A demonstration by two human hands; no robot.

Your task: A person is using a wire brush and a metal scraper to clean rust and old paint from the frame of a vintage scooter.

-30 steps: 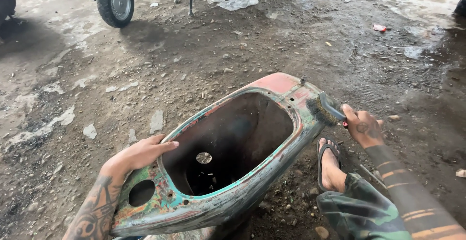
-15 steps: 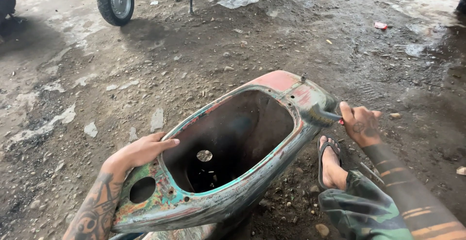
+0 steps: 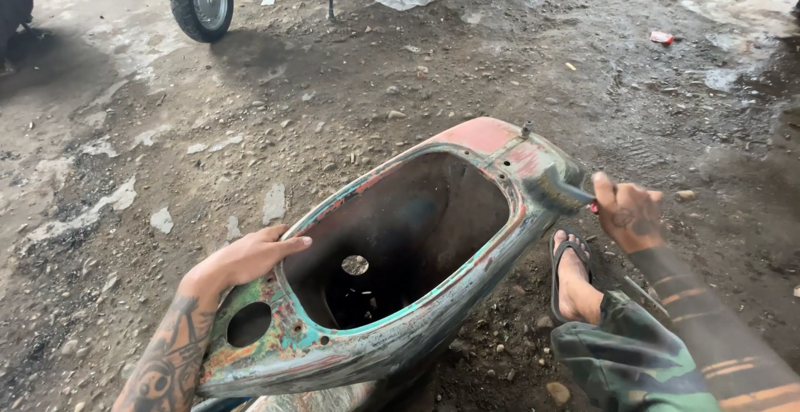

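Dirt floor (image 3: 350, 87) holds the rusty scooter body shell (image 3: 392, 295). Left hand (image 3: 246, 258) lies flat on its rim, fingers spread. Right hand (image 3: 627, 212) fingers grip a wire brush (image 3: 560, 189) touching its far end.

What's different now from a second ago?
The right hand has slid its wire brush a little from the shell's tip back along the painted rim, bristles on the metal. The left hand stays flat on the rusty scooter shell, which has not shifted.
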